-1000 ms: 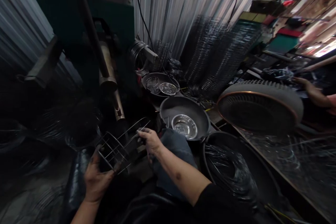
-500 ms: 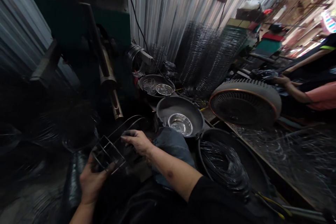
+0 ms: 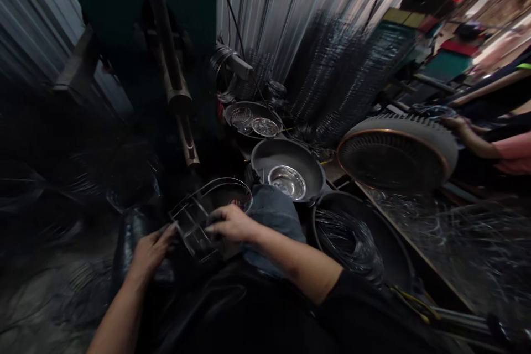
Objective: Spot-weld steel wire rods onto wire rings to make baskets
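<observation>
A wire frame [image 3: 191, 220], made of crossed thin metal rods with a long bent loop reaching away from me, hangs tilted in front of my body. My left hand [image 3: 151, 251] pinches its left edge between thumb and fingers. On the opposite side, my right hand [image 3: 233, 223] has its fingers closed at the frame's right rods; the fingertips are partly lost in shadow. Just beyond the frame, a machine's rod-like arm [image 3: 187, 141] points down towards it.
Right of my knee, a dark basin [image 3: 265, 150] holds a shiny metal bowl [image 3: 287, 181]. Behind it stands another basin [image 3: 232, 106] with small parts; nearer is a tub with a wire coil [image 3: 352, 240]. A large fan [image 3: 398, 155] and a co-worker's arm [image 3: 477, 141] are at right.
The wire frame has turned and shifted right and away from me. My left hand has moved from beneath it to its left edge. My right hand has moved slightly right along it.
</observation>
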Available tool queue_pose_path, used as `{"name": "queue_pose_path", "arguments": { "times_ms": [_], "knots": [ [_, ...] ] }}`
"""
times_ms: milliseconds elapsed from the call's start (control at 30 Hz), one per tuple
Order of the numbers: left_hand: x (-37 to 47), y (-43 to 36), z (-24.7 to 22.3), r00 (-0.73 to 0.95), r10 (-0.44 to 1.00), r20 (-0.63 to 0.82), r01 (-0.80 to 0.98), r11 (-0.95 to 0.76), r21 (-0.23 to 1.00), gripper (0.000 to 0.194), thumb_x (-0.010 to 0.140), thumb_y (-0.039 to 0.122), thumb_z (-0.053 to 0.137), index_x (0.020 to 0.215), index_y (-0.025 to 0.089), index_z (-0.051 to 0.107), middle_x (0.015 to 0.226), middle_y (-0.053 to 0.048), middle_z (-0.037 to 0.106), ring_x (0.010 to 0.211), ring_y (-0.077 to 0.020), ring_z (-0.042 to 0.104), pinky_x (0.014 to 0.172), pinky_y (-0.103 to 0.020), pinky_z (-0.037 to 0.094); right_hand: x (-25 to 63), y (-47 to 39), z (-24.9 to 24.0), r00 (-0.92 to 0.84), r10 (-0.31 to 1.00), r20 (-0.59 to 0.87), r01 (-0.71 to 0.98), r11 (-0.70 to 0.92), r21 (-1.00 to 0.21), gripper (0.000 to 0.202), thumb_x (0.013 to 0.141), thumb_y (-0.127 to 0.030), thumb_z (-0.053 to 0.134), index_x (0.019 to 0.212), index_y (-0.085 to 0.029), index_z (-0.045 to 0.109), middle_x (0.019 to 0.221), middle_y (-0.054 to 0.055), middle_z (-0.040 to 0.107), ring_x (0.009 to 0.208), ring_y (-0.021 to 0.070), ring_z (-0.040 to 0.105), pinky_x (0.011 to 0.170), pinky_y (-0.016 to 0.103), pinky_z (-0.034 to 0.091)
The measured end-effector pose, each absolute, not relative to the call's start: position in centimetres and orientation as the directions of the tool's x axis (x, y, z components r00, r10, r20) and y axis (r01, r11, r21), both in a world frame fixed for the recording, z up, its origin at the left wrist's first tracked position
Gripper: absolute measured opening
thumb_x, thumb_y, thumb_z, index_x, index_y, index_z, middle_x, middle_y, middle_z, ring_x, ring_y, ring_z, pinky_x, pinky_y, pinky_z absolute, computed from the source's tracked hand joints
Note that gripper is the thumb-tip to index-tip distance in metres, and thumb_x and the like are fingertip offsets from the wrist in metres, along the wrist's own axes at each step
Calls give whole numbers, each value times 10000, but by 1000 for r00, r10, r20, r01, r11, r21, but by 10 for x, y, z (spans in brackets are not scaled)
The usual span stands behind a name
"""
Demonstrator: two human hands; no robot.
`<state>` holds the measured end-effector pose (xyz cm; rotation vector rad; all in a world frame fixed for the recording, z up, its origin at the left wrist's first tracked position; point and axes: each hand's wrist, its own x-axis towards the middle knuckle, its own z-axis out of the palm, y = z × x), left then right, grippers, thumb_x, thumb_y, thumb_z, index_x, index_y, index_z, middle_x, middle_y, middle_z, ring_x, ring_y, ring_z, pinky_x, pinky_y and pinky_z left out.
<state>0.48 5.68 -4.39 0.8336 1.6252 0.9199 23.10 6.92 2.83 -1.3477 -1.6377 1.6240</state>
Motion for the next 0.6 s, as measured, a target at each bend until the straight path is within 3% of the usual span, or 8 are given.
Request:
{"name": "queue_pose_path", "arguments": {
  "times_ms": [67,133,200,267,400,533,600],
  "knots": [
    [-1,50,-38,-212,933,-290,259,340,904,560,622,549,727,1045,184,690,1130,-127,682,1195,-340,554,1059,-502,397,232,85,35,-353,834,-424,209,-372,-905,118,766,-128,662,652,-132,636,521,-32,610,512,111,578,564,210,481],
    [-2,39,-36,-48,995,-91,446,103,889,625,667,546,689,1203,229,634,1291,-86,610,1269,-300,498,1109,-462,346,234,97,37,-339,778,-529,121,-522,-845,191,790,-116,621,605,-131,578,440,-36,556,392,89,507,452,190,449],
    [3,28,-39,163,985,52,515,-130,848,681,682,507,687,1295,236,569,1373,-89,545,1285,-299,482,1096,-466,366,234,104,35,-331,748,-576,65,-590,-804,216,794,-115,613,588,-133,548,411,-27,541,334,90,480,372,180,408],
    [13,23,-45,266,954,141,530,-267,805,766,675,471,709,1366,221,494,1415,-120,495,1301,-316,460,1073,-483,393,233,108,30,-326,746,-580,33,-605,-796,221,789,-136,638,587,-134,549,401,-21,539,306,100,472,322,180,377],
    [39,28,-62,277,921,272,583,-386,715,968,620,466,766,1449,174,360,1435,-178,448,1332,-375,400,1074,-538,373,232,116,21,-318,762,-564,30,-587,-809,254,749,-187,715,555,-127,561,393,-11,540,281,96,447,297,180,342],
    [56,40,-71,272,919,287,559,-393,730,975,610,455,776,1439,151,363,1386,-189,496,1278,-380,460,1058,-514,402,226,130,22,-331,769,-547,93,-551,-830,276,739,-241,727,539,-136,569,425,5,559,347,113,493,331,190,322],
    [57,42,-71,229,934,274,553,-356,753,935,606,451,776,1411,157,404,1349,-171,533,1231,-374,506,1031,-505,434,222,134,31,-294,825,-483,213,-435,-875,281,738,-243,723,525,-152,564,462,9,570,433,138,543,407,218,370]
  ]
}}
